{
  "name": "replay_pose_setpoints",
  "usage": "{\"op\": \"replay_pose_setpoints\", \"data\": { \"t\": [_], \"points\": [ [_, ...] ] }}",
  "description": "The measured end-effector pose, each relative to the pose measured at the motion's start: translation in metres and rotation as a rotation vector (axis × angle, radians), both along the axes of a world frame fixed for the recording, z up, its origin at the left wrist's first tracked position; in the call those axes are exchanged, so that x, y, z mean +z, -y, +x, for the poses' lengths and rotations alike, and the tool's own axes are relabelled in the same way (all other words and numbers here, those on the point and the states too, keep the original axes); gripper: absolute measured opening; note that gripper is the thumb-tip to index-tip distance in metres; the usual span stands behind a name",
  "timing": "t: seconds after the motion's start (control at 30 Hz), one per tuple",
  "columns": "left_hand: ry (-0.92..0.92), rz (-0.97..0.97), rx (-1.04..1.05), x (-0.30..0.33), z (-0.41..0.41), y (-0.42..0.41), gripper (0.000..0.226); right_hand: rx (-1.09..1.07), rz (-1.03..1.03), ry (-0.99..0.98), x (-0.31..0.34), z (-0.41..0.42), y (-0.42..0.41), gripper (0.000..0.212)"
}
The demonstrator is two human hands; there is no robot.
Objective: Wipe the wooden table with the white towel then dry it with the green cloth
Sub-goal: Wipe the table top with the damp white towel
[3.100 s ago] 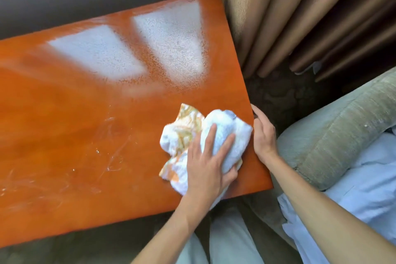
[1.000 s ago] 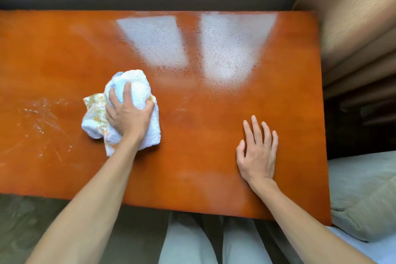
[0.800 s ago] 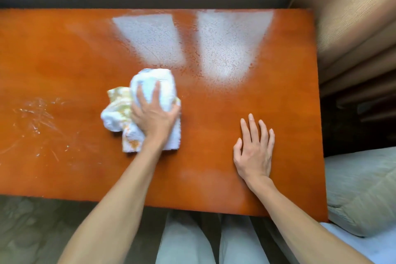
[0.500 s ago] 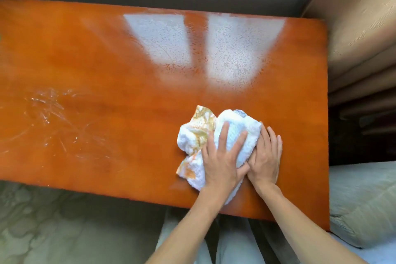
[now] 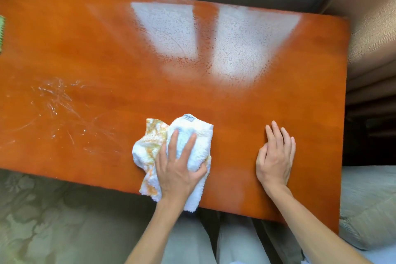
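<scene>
A glossy orange wooden table (image 5: pixel 107 53) fills the view. Near its front edge lies the bunched white towel (image 5: pixel 199 137), which has orange-yellow stains on its left side. My left hand (image 5: pixel 177 169) presses down on the towel with spread fingers, the thumb wrapping its right side. My right hand (image 5: pixel 275 156) lies flat on the tabletop to the towel's right, apart from it. A sliver of the green cloth (image 5: pixel 1 32) shows at the far left edge of the table.
Wet streaks (image 5: pixel 57 105) mark the table's left half. Two bright window reflections (image 5: pixel 214 40) sit near the far edge. A grey-green cushion (image 5: pixel 368 203) lies at the right, curtains (image 5: pixel 372 38) behind it, patterned carpet (image 5: pixel 53 216) below, my knees under the table's front edge.
My left hand slid the towel left, away from my right hand; half a second ago the two touched. My right hand stayed flat on the table.
</scene>
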State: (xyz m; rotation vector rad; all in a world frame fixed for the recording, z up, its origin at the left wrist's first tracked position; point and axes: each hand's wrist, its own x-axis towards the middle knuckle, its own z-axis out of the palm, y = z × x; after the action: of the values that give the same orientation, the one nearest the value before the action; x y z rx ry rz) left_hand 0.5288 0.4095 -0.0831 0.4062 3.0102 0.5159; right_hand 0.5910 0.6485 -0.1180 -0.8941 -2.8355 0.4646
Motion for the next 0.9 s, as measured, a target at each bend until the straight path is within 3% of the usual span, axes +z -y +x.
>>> {"op": "replay_pose_setpoints", "data": {
  "t": [0.27, 0.47, 0.67, 0.8, 0.9],
  "points": [
    [0.058, -0.019, 0.248, 0.008, -0.136, 0.005, 0.077, -0.011, -0.002, 0.017, 0.002, -0.001, 0.002, 0.051],
    [0.192, -0.212, 0.331, 0.017, -0.169, -0.052, 0.079, -0.003, 0.012, 0.04, 0.004, -0.001, 0.002, 0.053],
    [0.16, -0.229, 0.038, 0.02, -0.123, -0.106, 0.08, -0.003, 0.023, 0.047, 0.003, 0.0, 0.002, 0.052],
    [0.107, -0.109, -0.192, 0.009, -0.058, -0.113, 0.085, -0.008, 0.021, 0.062, 0.001, 0.001, 0.001, 0.051],
    [0.122, -0.009, -0.245, 0.007, -0.02, -0.085, 0.091, 0.01, 0.015, 0.083, 0.002, 0.002, 0.001, 0.051]
  ]
}}
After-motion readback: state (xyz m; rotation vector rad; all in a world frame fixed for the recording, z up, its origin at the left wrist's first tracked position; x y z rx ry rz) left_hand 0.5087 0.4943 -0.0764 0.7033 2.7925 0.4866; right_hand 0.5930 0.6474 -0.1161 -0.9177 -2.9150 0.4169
